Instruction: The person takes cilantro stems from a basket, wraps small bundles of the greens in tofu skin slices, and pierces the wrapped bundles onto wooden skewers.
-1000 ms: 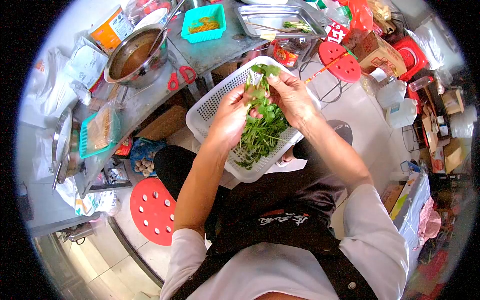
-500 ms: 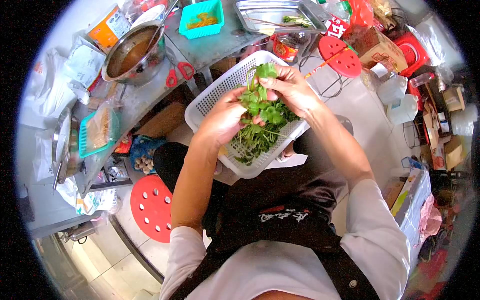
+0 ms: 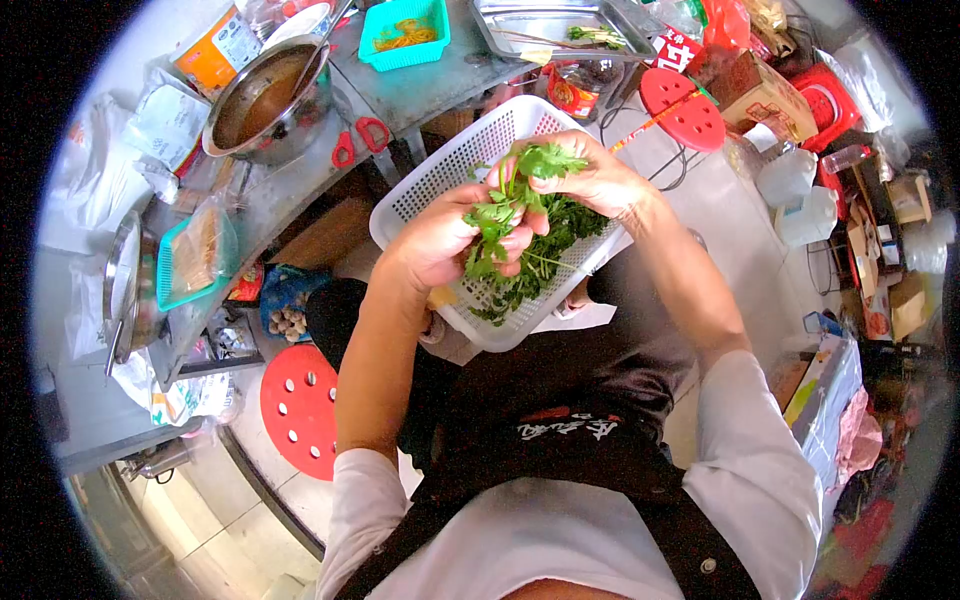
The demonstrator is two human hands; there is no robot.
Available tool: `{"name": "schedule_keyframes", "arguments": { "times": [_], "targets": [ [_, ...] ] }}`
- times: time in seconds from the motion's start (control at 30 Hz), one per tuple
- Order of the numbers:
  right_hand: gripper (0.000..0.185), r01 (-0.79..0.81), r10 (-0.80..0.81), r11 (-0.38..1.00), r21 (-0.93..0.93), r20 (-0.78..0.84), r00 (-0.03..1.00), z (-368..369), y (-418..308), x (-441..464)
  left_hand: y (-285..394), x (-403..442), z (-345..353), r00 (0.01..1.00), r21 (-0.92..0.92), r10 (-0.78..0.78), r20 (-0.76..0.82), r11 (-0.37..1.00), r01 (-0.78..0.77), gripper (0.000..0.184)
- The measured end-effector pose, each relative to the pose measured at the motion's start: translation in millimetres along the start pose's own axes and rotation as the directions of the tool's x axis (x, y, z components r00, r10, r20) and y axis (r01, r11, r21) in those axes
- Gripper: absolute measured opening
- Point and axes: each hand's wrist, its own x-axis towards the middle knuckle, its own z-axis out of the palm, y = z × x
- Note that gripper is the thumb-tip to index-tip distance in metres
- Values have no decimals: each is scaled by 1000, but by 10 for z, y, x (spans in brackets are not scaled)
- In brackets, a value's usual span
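A small bunch of cilantro (image 3: 490,222) is held over the white perforated basket (image 3: 405,205). My left hand (image 3: 440,238) is closed around its stems and lower leaves. With thumb and fingers pinched, my right hand (image 3: 598,180) grips a leafy sprig at the top of the same bunch. The fingertips of both hands almost meet, and leaves partly cover them. More loose cilantro (image 3: 540,270) lies in the basket below my hands.
On the metal table at left stand a pot of brown liquid (image 3: 262,105), red-handled scissors (image 3: 360,141) and a green basket (image 3: 402,52). A steel tray (image 3: 560,28) sits at the back. Red stools (image 3: 300,412) stand on the floor; boxes and jugs (image 3: 805,215) crowd the right.
My right hand has turned and shifted slightly right and down, drawing the top leaves along. My left hand has moved slightly left, and its cilantro leaves hang more to the left.
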Motion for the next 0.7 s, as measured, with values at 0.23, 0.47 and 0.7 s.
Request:
{"name": "schedule_keyframes", "arguments": {
  "times": [0.23, 0.47, 0.7],
  "targets": [
    [23, 15, -24, 985, -169, -53, 998, 58, -57, 28, -18, -23, 18, 995, 137, 6, -98, 991, 7, 33],
    [20, 0, -33, 968, -251, -128, 991, -78, 14, 54, -81, -1, 64, 992, -253, 70, -106, 963, -95, 54],
    [31, -87, 16, 941, -326, -216, 976, 6, -11, 96, -159, 29, -131, 974, -234, 46, -223, 967, -99, 37]
  ]
}}
